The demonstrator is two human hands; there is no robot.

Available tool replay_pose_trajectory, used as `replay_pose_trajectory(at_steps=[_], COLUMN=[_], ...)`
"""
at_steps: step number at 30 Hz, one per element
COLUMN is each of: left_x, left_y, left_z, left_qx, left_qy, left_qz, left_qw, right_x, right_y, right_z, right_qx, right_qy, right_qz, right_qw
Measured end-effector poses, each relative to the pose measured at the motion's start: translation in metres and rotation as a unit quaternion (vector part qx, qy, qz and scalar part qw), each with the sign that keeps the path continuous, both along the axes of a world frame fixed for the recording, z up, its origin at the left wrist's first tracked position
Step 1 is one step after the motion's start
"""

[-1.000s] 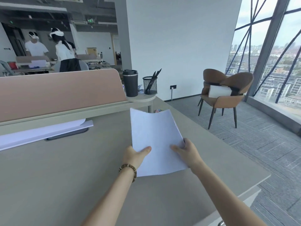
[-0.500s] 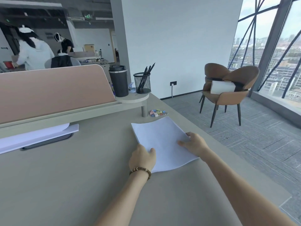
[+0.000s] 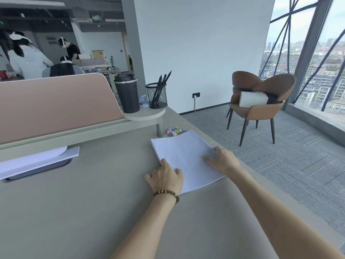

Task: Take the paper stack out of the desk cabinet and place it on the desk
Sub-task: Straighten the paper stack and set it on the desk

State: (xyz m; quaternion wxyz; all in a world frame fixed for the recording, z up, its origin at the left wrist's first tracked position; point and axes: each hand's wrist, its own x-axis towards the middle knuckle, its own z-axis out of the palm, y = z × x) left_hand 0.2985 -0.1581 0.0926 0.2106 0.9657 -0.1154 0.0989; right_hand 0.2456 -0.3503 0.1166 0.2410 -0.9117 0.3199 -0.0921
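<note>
The paper stack (image 3: pixel 183 157), a thin sheaf of plain white sheets with squared edges, lies flat on the grey-beige worktop (image 3: pixel 89 202) near its right edge, turned at a slight angle, its far corner just beside a small heap of coloured clips (image 3: pixel 175 131).

Daylight came through tall windows (image 3: pixel 317 58) with dark slanted bars on the right, beside a white wall (image 3: pixel 201 43), grey carpet (image 3: pixel 291 157) and two brown chairs (image 3: pixel 261 101), while a pink partition (image 3: pixel 54 103) backed the grey surface (image 3: pixel 74 212) before a dim open office.
</note>
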Motion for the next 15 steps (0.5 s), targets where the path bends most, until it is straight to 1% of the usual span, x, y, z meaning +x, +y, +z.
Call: replay_pose_trajectory(at_steps=[5,11,15], left_x=[0.0022,0.0004,-0.0006], left_y=[-0.0059,-0.006,-0.0029], left_z=[-0.0016,-0.0066,-0.003], left_qx=[0.001,0.03,0.032], left_qy=[-0.003,-0.013,0.027], left_qz=[0.01,0.027,0.026], left_qw=[1.0,0.999,0.999], right_x=[0.0033,0.0027,-0.0009], right_y=[0.0037,0.0029,0.006], right_z=[0.0011,-0.0012,0.0017], right_qx=[-0.059,-0.125,-0.173], right_qy=[0.026,0.044,0.044], right_qz=[-0.007,0.015,0.01], right_qw=[0.998,0.991,0.984])
